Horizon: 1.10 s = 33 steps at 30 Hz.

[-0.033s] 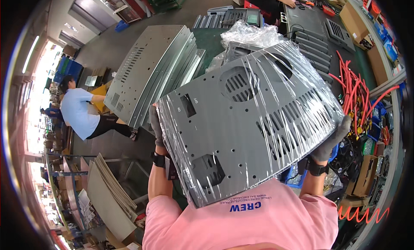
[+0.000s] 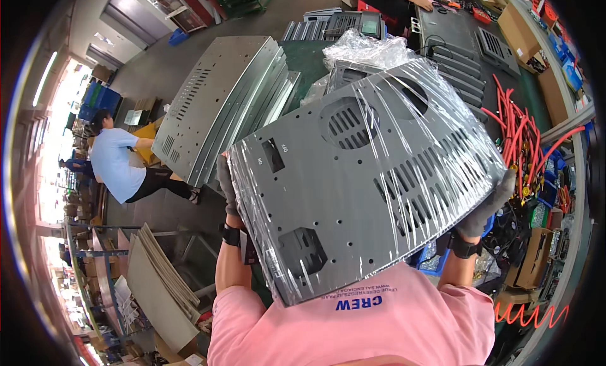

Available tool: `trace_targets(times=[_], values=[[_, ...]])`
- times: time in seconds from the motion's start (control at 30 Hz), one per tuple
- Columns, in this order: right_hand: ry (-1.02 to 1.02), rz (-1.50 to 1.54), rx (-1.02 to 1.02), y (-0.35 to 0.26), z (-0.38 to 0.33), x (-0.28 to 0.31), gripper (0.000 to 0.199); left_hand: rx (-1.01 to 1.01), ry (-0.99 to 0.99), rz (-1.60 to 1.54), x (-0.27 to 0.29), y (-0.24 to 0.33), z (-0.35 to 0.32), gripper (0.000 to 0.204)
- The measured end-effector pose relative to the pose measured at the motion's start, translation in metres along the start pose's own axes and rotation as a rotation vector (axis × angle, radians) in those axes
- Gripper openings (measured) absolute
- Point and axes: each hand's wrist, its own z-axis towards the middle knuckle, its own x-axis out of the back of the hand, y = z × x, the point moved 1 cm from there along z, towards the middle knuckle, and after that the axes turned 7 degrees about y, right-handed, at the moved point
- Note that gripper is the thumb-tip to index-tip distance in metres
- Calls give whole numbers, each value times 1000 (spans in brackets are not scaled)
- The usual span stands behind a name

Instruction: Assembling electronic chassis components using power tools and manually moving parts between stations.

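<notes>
The film-wrapped grey panel (image 2: 334,189) is held between the left hand (image 2: 227,184) and the right hand (image 2: 487,208), at opposite ends. Its perforated face is turned toward the camera; its long axis is slanted up toward the right-hand side.

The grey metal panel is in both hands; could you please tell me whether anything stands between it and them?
Nothing separate visibly does: the left hand and right hand hold opposite sides of the grey metal panel. Only dark gloves and clear plastic wrap appear to lie between.
</notes>
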Motion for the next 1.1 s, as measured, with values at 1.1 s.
trace_targets(times=[1.1], values=[[-581,-792,454,81,190,-80,42,13,241,89,-19,-54,-76,37]])
